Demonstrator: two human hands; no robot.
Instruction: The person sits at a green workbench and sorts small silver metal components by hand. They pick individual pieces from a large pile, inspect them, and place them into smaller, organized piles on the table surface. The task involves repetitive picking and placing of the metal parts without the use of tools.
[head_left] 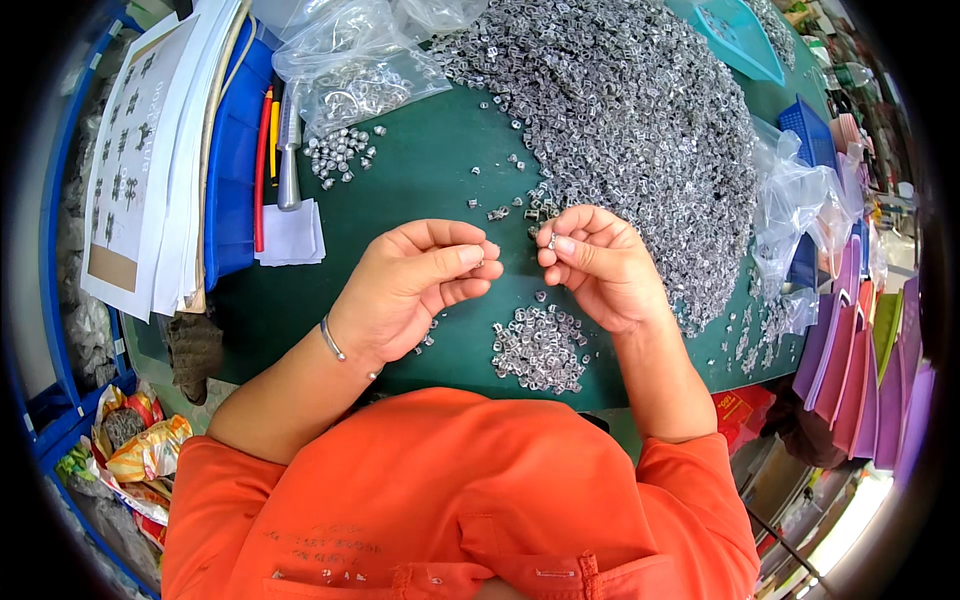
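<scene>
My left hand (425, 265) is closed in a pinch, thumb against forefinger. A tiny bit shows at its fingertips, too small to name. Across a narrow gap, my right hand (605, 265) pinches a small silvery metal piece (552, 241) between thumb and fingers. Both hands are above the green tabletop (420, 190). Just beyond the right hand rises a large pile of small grey metal pieces (630, 130). A smaller heap of similar pieces (540, 350) lies nearer my body, below the gap between the hands.
Rounder metal pieces (340, 155) lie beside a clear plastic bag (365, 85). At left stand a blue bin (232, 165), papers (150, 150), a red pencil (262, 170) and a grey-handled tool (289, 160). A turquoise tray (740, 40) and plastic bags (800, 200) are at right.
</scene>
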